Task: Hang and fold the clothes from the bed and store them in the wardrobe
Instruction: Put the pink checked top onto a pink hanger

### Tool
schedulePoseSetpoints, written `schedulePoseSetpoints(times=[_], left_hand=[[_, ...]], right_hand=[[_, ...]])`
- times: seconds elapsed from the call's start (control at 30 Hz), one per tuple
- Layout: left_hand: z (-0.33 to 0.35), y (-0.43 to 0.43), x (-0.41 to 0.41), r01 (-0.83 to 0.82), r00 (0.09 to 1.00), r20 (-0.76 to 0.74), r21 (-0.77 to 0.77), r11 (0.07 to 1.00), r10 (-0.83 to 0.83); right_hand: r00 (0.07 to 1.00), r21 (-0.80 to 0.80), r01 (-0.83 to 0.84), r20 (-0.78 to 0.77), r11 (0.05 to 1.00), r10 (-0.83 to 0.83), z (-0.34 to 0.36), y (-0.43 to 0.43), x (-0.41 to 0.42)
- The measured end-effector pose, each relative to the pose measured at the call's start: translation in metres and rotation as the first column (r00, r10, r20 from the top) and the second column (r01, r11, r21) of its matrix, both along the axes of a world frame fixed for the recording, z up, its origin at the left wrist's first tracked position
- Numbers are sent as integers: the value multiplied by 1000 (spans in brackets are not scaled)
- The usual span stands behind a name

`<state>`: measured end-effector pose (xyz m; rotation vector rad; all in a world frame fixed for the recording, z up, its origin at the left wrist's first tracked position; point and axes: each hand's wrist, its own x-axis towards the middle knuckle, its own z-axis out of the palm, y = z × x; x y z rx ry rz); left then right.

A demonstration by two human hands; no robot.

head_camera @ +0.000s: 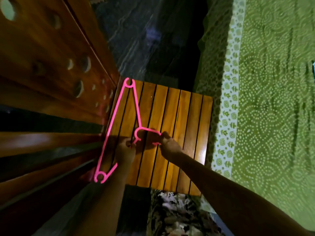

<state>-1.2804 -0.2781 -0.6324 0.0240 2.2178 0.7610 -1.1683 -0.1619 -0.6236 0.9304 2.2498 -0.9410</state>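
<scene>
The step in hand was, as I judge it, getting a hanger ready, before any garment was on it. The pink hanger point(137, 106) was held just above the slatted wooden counter point(187, 125), over its 9 o'clock side, with the long bar pointing from 12 to 6 o'clock and the hook turned toward 3 o'clock. The left grip point(125, 150) was closed on the hanger near the neck, fingers curled and pinching it. The right grip point(168, 143) pinched the tip of the hook. No cloth hung on the hanger. The bed point(272, 116), with a green patterned cover, lay at 3 o'clock of the counter, and the wardrobe point(51, 65), dark wood with round holes, stood at 9 o'clock. On the part of the bed in view I could not make out any clothes. The next move probably calls for one grip to let go, so it can reach toward 3 o'clock for a garment, while the other keeps the hanger steady.
</scene>
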Motion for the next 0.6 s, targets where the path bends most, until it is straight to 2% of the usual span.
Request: schedulePoseSetpoints(times=[0.1,0.13,0.23,0.37,0.47,0.53,0.6], left_hand=[[-3,5,2,43,999,-33,25,999,-42],[-5,5,2,67,997,-50,28,997,-65],[-9,4,3,130,990,-61,16,991,-128],[-10,5,12,279,959,-72,47,959,-275],[3,7,26,328,945,-61,149,933,-323],[12,11,35,267,962,-109,205,942,-249],[30,23,44,193,976,-139,200,961,-167]], right_hand=[[998,108,-31,-59,994,37,-4,1,5],[993,158,-92,-59,983,103,-5,1,7],[958,255,-284,42,924,283,-5,5,19],[927,334,-365,47,869,372,-9,9,31],[940,441,-276,-63,854,337,9,14,44],[936,478,-173,-192,861,295,20,16,49],[907,446,-54,-352,894,230,39,20,51]])
